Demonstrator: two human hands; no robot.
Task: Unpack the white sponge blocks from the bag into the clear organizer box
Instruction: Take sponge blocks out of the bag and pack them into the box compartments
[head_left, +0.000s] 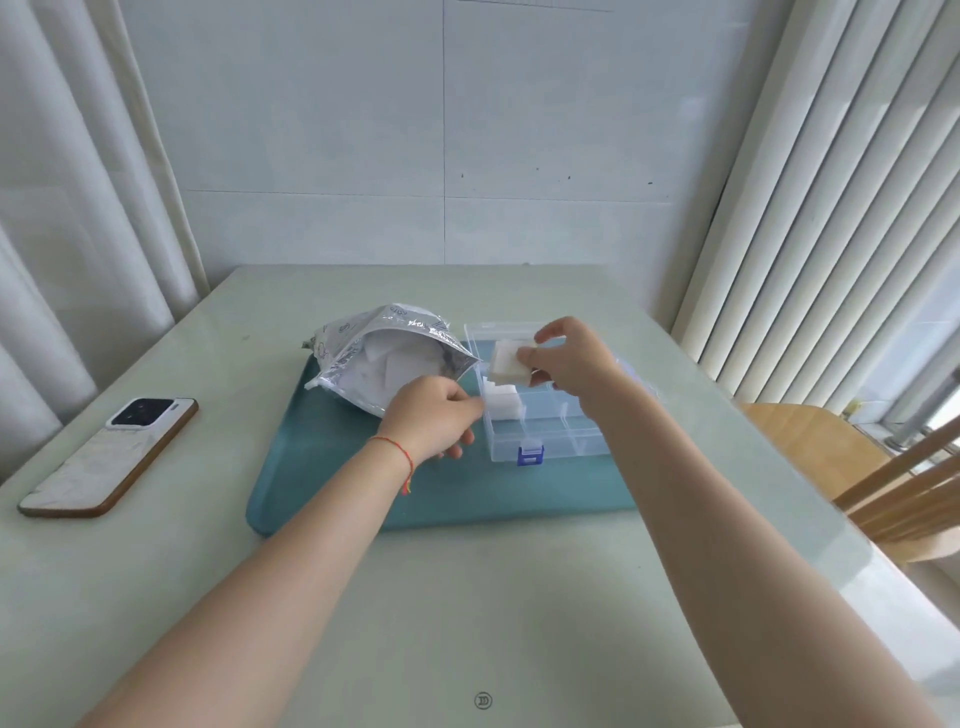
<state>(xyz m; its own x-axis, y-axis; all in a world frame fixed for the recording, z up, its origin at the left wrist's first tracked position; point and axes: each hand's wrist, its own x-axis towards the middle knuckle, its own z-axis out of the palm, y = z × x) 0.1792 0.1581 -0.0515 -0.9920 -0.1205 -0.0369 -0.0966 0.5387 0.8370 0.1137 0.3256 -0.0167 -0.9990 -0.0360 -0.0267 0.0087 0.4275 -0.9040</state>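
A silvery bag (374, 358) lies open on a teal tray (363, 499), with white sponge blocks visible inside it. Right of the bag stands the clear organizer box (545, 436) with a blue latch. White sponge blocks (501, 402) fill its left compartment. My right hand (571, 364) pinches one white sponge block (506, 361) above the box's far half. My left hand (434, 415) is between bag and box, its curled fingers touching the sponge blocks in the left compartment; whether it grips one is hidden.
A phone (111, 454) lies face down on the pale green table (467, 597) to the left of the tray. A wooden chair (857, 467) stands at the table's right edge. Curtains hang on both sides, a tiled wall behind.
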